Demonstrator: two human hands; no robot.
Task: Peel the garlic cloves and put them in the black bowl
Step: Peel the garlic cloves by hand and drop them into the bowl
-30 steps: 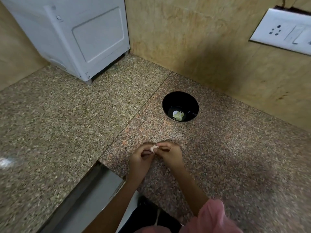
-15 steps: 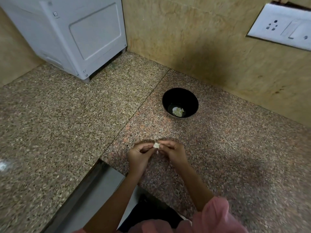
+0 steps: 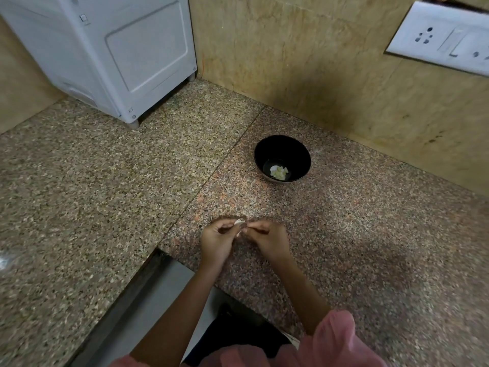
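A small whitish garlic clove (image 3: pixel 239 223) sits between the fingertips of both hands, just above the speckled granite counter (image 3: pixel 344 234). My left hand (image 3: pixel 217 241) pinches it from the left and my right hand (image 3: pixel 268 238) pinches it from the right, fingers curled. The black bowl (image 3: pixel 282 158) stands farther back on the counter, beyond the hands and slightly right. Several pale peeled garlic pieces (image 3: pixel 278 172) lie at its bottom.
A white appliance (image 3: pixel 113 54) stands in the back left corner. Tan stone walls (image 3: pixel 330 75) close the back, with a white socket plate (image 3: pixel 444 41) at top right. The counter's inner corner edge (image 3: pixel 158 255) drops off just left of my hands.
Both hands stay together on the clove; the fingers have shifted slightly around it. The camera has tilted a little, so the bowl sits higher in view.
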